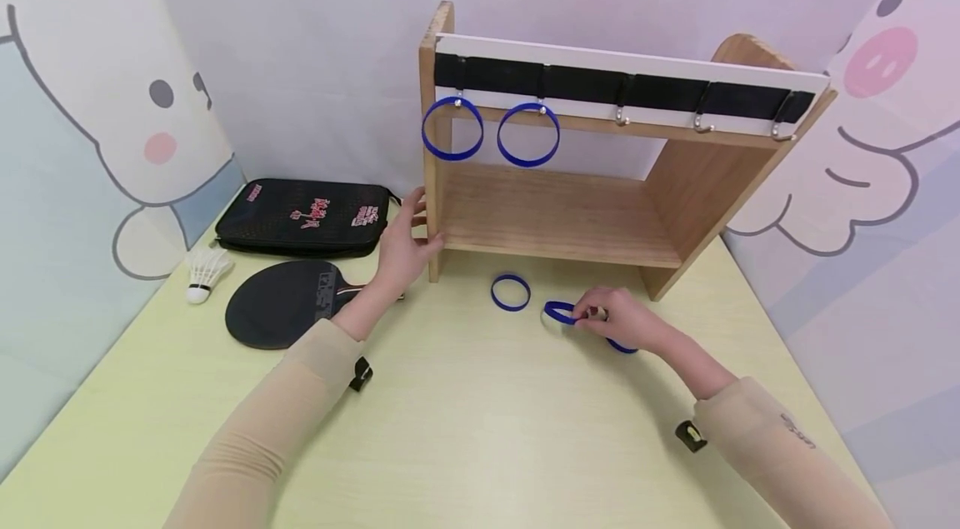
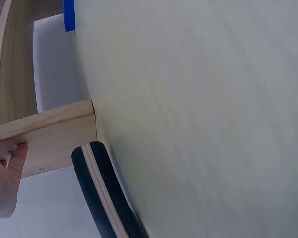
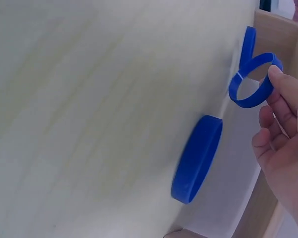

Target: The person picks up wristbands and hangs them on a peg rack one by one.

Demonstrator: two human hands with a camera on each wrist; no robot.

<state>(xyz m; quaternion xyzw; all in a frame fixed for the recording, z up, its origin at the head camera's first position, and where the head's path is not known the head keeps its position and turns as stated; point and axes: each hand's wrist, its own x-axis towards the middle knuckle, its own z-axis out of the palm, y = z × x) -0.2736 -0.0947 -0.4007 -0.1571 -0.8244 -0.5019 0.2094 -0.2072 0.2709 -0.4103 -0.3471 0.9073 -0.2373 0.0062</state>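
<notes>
My right hand [image 1: 621, 317] pinches a blue wristband [image 1: 559, 312] between thumb and fingers, just above the table in front of the wooden shelf. In the right wrist view that pinched band [image 3: 256, 80] is tilted and apart from the others. Another blue band [image 1: 511, 293] lies on the table to its left, and a third [image 1: 622, 346] is partly hidden under my right hand. Two blue rings [image 1: 453, 129] hang from the leftmost hooks of the rack. My left hand [image 1: 405, 246] holds the left side panel of the wooden shelf [image 1: 555, 212], fingers behind it and thumb in front.
A white and black hook strip [image 1: 585, 83] runs along the shelf top, with several metal hooks. Left of the shelf lie a black zipped case [image 1: 307, 217], a table tennis bat [image 1: 281, 304] and a shuttlecock [image 1: 206, 272]. Cartoon-printed walls stand behind the table.
</notes>
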